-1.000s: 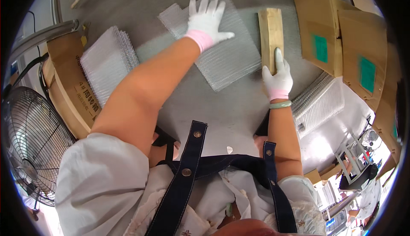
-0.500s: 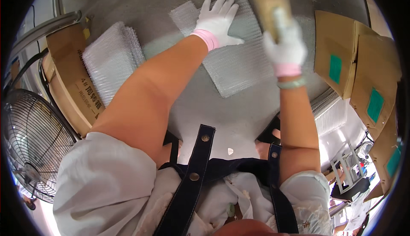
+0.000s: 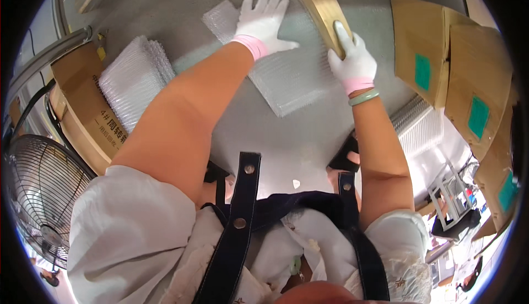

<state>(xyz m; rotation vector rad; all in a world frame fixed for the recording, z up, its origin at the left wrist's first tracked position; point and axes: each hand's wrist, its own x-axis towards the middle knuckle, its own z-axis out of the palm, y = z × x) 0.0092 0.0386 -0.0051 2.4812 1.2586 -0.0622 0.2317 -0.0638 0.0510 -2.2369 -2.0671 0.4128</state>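
Note:
Two overlapping pieces of clear bubble wrap (image 3: 292,86) lie flat on the grey surface in front of me. My left hand (image 3: 261,24), in a white glove with a pink cuff, rests on them with its fingers spread. My right hand (image 3: 355,61), gloved the same way, grips the near end of a wooden block (image 3: 319,9), long and pale. The block lies along the right side of the wrap, its far end reaching the top of the view. My right fingers wrap its edge, the thumb side partly hidden.
On the left are a stack of bubble wrap (image 3: 135,81), an open cardboard box (image 3: 88,97) and a black fan (image 3: 47,199). Cardboard boxes (image 3: 421,45) with green patches line the right side. More folded wrap (image 3: 421,125) lies at lower right. The grey surface (image 3: 256,133) spans the middle.
The wooden block, blurred and upright in view before, has swung left and down along the wrap in my right hand. My left hand stays spread on the wrap; the whole view has shifted slightly.

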